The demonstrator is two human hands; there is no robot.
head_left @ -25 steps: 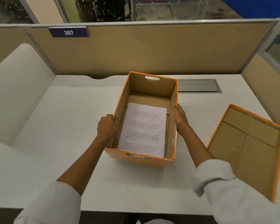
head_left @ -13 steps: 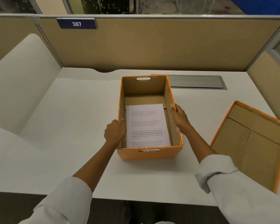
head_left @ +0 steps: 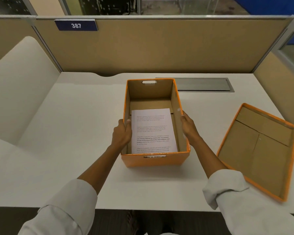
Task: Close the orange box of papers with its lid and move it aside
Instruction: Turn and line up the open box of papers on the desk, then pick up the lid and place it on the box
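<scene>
The orange box [head_left: 154, 161] stands open on the white desk [head_left: 66, 133], square to me. White printed papers [head_left: 153, 131] lie flat on its floor. My left hand [head_left: 121, 134] grips the box's left wall, thumb over the rim. My right hand [head_left: 188, 127] presses against the right wall, fingers on the outside. The orange lid [head_left: 258, 148] lies upside down on the desk to the right, brown inside facing up, apart from the box.
A grey metal cable hatch [head_left: 205, 84] is set into the desk behind the box. Tan partition walls [head_left: 159, 48] close off the back and right side. A white side panel [head_left: 15, 73] rises on the left. The desk's front edge is near me.
The box has turned from a slanted pose to square with the desk and sits flat. Both hands stayed on its side walls.
</scene>
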